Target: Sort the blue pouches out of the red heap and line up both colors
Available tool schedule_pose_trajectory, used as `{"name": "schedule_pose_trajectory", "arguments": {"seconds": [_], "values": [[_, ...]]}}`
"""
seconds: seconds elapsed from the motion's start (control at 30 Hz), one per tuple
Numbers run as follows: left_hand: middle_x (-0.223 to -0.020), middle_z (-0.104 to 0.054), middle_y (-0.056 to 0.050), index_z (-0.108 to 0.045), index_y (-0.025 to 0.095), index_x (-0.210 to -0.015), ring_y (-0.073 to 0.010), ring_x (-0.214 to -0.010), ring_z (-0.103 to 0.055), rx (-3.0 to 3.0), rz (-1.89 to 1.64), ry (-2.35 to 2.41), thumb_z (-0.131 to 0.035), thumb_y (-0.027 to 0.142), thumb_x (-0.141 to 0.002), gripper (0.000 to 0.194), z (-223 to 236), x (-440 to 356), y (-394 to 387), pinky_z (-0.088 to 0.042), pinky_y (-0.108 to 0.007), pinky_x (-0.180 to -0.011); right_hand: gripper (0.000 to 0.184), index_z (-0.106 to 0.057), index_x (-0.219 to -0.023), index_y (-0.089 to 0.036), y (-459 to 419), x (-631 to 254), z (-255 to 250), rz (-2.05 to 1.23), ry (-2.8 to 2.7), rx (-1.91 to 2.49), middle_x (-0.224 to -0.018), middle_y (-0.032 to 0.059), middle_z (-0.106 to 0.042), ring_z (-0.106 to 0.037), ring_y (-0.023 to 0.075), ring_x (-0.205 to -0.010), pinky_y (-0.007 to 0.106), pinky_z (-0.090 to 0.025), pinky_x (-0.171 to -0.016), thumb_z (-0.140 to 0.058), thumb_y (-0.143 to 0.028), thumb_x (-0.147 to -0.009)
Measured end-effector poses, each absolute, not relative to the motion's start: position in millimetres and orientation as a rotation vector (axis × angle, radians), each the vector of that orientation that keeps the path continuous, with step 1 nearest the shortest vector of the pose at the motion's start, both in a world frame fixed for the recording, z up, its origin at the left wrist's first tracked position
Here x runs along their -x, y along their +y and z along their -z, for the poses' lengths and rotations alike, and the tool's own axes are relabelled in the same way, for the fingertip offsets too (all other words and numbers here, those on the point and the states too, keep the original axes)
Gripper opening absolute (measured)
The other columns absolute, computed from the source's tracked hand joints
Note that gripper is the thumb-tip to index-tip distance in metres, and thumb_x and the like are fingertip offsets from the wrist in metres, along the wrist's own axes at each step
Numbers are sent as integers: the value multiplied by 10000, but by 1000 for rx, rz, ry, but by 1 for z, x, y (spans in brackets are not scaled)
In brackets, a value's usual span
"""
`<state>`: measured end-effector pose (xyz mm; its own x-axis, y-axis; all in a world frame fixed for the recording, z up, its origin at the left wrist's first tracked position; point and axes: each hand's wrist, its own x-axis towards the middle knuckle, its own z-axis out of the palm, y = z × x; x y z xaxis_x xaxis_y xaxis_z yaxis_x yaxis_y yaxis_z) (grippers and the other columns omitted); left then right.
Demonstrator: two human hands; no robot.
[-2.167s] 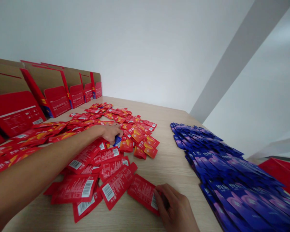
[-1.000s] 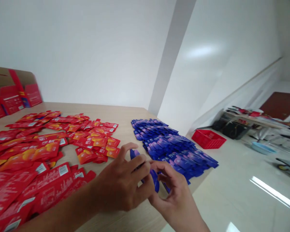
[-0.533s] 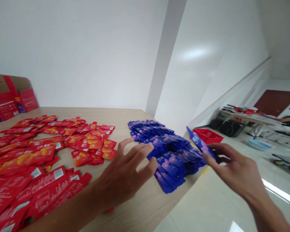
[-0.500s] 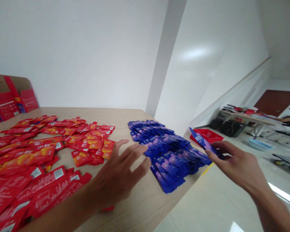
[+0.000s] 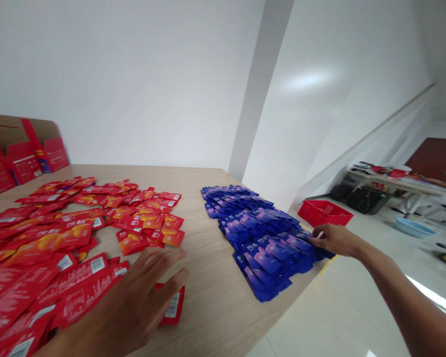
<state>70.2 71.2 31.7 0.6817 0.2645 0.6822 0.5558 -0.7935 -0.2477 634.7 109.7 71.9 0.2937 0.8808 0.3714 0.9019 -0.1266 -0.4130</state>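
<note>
My left hand hovers low over the wooden table with its fingers spread, holding nothing. A single red sachet lies partly under its fingertips, at the edge of the spread of red sachets. My right hand reaches out to the right edge of the pile of blue sachets. Its fingers are drawn together on a blue sachet lying at the pile's rim; the sachet itself is mostly hidden by the fingers.
Open red cardboard boxes stand at the table's far left. Beyond the table's right edge, a red basket and a blue basin sit on the floor. A cluttered far table stands behind them.
My left hand passed a blue sachet to my right hand, then drew back left over the red sachets. My right hand carried the blue sachet down onto the blue pile's right edge.
</note>
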Motion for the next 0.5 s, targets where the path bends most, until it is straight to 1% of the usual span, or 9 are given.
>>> {"name": "schedule_pose_trajectory", "arguments": {"seconds": [0.07,0.13,0.23,0.3,0.4,0.47,0.5], "values": [[-1339,-693,-101,-637,234,-1307,-274,-1264,-608,2471,862,-657,-499,-8,-858,528,-30,-68,67,-489,-415,-1110,166,-821,-669,-161,112,-638,-71,-132,-1675,2135,-631,102,-755,-707,201,-541,303,-473,-598,-893,-290,-745],[-1354,-686,-91,-627,234,-1310,-251,-1259,-610,2511,830,-684,-480,-39,-835,567,-28,-65,62,-470,-394,-1126,196,-836,-734,-197,113,-642,-70,-232,-1705,2220,-715,118,-796,-761,271,-628,332,-527,-618,-867,-388,-766],[-1358,-683,-92,-620,223,-1294,-235,-1211,-622,2605,799,-703,-468,-38,-819,564,-21,-63,57,-479,-367,-1100,370,-826,-795,-243,113,-646,-69,-295,-1735,2290,-860,140,-834,-806,354,-808,397,-595,-720,-744,-604,-790],[-1375,-681,-91,-619,225,-1307,-235,-1210,-623,2665,757,-707,-479,-14,-846,539,-17,-62,54,-486,-360,-1093,482,-805,-807,-264,111,-647,-67,-286,-1766,2324,-932,154,-840,-808,385,-904,427,-610,-795,-631,-713,-789],[-1362,-696,-83,-632,235,-1322,-230,-1189,-635,2700,740,-688,-512,46,-926,455,-10,-62,52,-475,-364,-1112,529,-776,-791,-291,109,-643,-67,-240,-1803,2343,-949,146,-841,-807,384,-937,431,-616,-832,-527,-757,-799],[-1315,-714,-74,-649,235,-1301,-222,-1157,-638,2698,777,-659,-525,74,-950,406,-5,-63,51,-461,-353,-1115,505,-753,-728,-303,109,-637,-70,-196,-1806,2354,-894,127,-839,-813,355,-884,404,-619,-802,-500,-721,-852],[-1290,-719,-69,-659,233,-1283,-217,-1146,-634,2683,813,-651,-515,61,-944,407,-3,-64,51,-453,-342,-1114,497,-743,-693,-305,109,-634,-72,-159,-1803,2364,-864,116,-836,-815,333,-852,379,-621,-779,-493,-686,-891]]}}
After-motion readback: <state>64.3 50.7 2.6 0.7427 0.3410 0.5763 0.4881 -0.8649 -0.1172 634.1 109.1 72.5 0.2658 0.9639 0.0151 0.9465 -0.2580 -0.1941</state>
